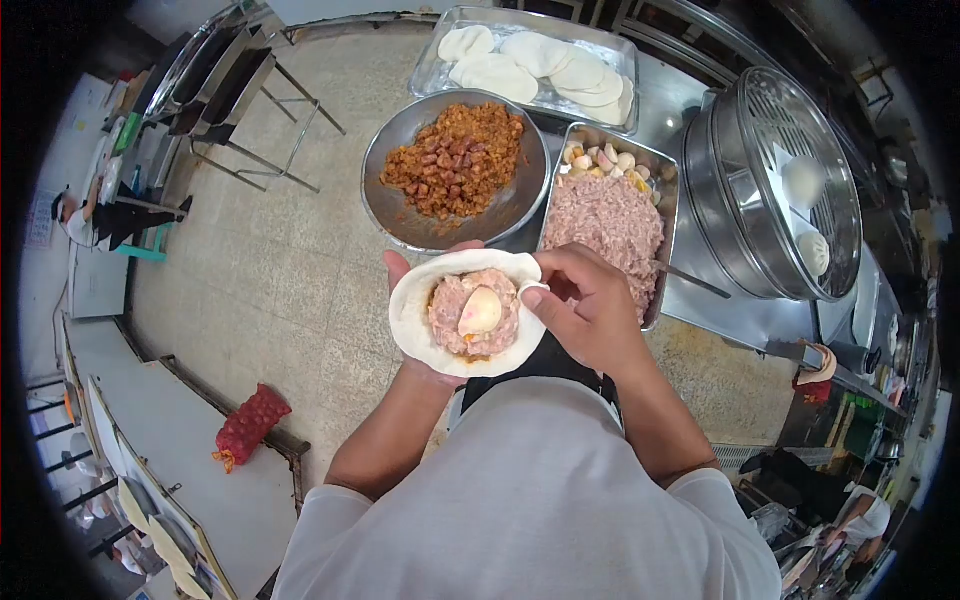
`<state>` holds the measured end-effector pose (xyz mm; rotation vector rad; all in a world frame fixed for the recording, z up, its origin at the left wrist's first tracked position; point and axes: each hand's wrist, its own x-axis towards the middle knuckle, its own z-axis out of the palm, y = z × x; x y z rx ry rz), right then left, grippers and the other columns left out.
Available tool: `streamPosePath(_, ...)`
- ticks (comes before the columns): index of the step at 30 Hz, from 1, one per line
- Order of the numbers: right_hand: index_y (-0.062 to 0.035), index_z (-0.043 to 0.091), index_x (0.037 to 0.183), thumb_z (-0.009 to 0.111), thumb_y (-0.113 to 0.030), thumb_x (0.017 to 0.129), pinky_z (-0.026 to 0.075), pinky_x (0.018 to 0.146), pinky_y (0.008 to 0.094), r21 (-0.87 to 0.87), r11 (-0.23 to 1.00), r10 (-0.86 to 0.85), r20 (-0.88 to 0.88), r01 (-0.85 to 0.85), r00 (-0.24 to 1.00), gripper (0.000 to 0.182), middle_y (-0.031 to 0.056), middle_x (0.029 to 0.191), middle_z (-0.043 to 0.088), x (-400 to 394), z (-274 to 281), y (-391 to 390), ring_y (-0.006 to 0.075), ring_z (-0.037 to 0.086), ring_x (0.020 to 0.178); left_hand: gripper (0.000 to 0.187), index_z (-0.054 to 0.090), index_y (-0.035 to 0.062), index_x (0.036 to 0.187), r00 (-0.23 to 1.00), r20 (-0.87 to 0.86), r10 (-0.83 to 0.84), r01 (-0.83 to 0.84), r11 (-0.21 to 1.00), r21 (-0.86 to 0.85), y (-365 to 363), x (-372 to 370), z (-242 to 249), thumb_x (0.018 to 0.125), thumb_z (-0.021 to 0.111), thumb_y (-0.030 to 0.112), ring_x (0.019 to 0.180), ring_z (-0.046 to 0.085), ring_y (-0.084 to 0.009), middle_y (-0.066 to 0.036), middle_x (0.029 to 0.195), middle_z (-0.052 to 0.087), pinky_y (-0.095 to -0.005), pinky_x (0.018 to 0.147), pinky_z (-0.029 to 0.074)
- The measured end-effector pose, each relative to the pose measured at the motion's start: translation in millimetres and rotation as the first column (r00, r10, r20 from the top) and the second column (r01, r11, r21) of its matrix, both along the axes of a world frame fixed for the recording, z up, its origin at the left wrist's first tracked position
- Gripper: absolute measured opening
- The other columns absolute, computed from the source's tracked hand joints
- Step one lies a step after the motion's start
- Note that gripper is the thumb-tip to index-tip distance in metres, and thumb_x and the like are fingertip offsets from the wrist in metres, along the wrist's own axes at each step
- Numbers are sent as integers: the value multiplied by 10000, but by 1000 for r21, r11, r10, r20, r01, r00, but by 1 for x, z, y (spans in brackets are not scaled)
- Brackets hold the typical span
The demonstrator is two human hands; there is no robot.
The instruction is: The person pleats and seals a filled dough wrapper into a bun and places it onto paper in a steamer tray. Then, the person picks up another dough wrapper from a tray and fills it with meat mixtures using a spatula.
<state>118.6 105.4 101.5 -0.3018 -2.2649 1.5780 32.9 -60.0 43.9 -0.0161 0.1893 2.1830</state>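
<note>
A round dough wrapper (411, 318) rests on my left hand (424, 376), which cups it from below; most of that hand is hidden under the dough. Minced meat filling (447, 322) lies in the wrapper, topped by a pale egg piece (481, 311). With thumb and fingers, my right hand (592, 315) pinches the wrapper's right rim, where the dough is gathered into a small fold. Just beyond my hands are a steel bowl (375, 200) of brown cooked filling (450, 160) and a steel pan (674, 215) of raw minced meat (605, 220) and egg pieces (606, 157).
Flat wrappers (570, 68) overlap on a metal tray (432, 75) at the back. On the right, a steamer (730, 215) holds two white buns (803, 182). A utensil handle (705, 284) sticks out of the meat pan. A red net sack (252, 428) lies at left. Other people are at the far edges.
</note>
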Motion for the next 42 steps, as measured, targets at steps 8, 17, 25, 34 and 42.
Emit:
streamPosePath(8, 6, 613, 856, 635, -79, 870, 431, 565, 316, 322, 942, 112, -51, -90, 992, 89, 98, 731, 548, 2, -25, 6, 183, 543, 614, 921, 515, 0, 1323, 995, 69, 70, -59, 987, -151, 0, -1, 13, 893, 298, 785, 1157, 599, -320, -188, 1265, 606, -458, 1005, 483)
streamPosePath(17, 2, 626, 880, 692, -126, 852, 466, 577, 365, 61, 995, 74, -7, -73, 997, 146, 127, 750, 559, -8, 5, 5, 247, 574, 622, 990, 499, -10, 1321, 995, -74, 62, -69, 993, -96, 3, -1, 22, 871, 218, 825, 1149, 603, -292, -180, 1281, 593, -433, 1001, 485)
streamPosePath(25, 11, 614, 873, 658, -87, 850, 451, 561, 385, 294, 950, 126, -61, -103, 990, 110, 140, 756, 553, -4, -16, 9, 298, 569, 622, 1044, 488, 2, 1336, 1000, 5, 23, -22, 984, -179, 0, -7, 17, 816, 251, 875, 1152, 600, -309, -183, 1286, 588, -450, 991, 492)
streamPosePath(34, 13, 611, 900, 674, -97, 839, 455, 570, 389, 138, 988, 77, -12, -75, 997, 141, 140, 770, 555, -11, 6, 8, 301, 566, 630, 1100, 468, -30, 1343, 999, -34, -11, 3, 977, -213, -1, -7, 25, 779, 288, 898, 1132, 619, -315, -212, 1283, 585, -447, 961, 523)
streamPosePath(42, 4, 582, 844, 664, -84, 831, 459, 587, 398, 353, 926, 137, 19, -135, 990, 121, 155, 780, 565, -3, -18, 10, 338, 577, 663, 1132, 426, -42, 1378, 974, -204, -95, -1, 905, -426, -8, -8, 22, 767, 304, 904, 1183, 591, -336, -216, 1339, 546, -472, 1008, 492)
